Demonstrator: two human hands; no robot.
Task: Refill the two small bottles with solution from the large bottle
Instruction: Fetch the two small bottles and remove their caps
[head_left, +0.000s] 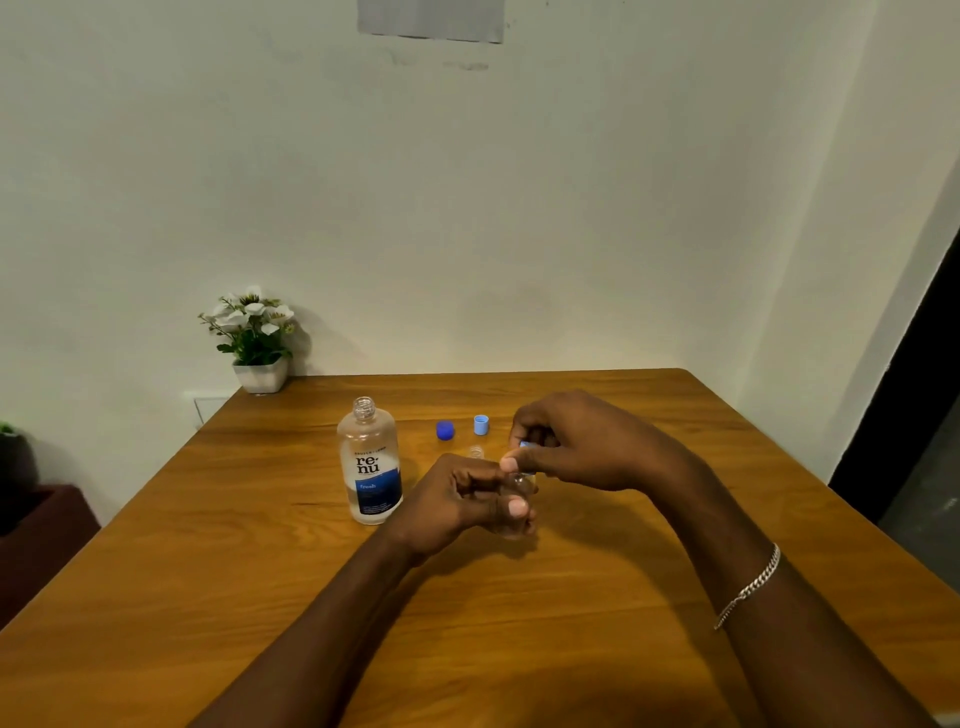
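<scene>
The large clear bottle (370, 462) with a blue and white label stands uncapped on the wooden table (260, 545), left of my hands. My left hand (457, 501) grips a small clear bottle (517, 488) just above the table. My right hand (566, 441) pinches a light blue cap (525, 445) right over that bottle's neck. Behind my left hand the open neck of a second small clear bottle (476, 452) shows; its body is hidden. A dark blue cap (445, 430) and a light blue cap (481, 424) lie on the table behind the hands.
A white pot of white flowers (255, 340) stands at the table's far left corner against the wall. The table's right edge runs close to a dark doorway (904, 415). A dark low piece of furniture (36, 530) sits left of the table.
</scene>
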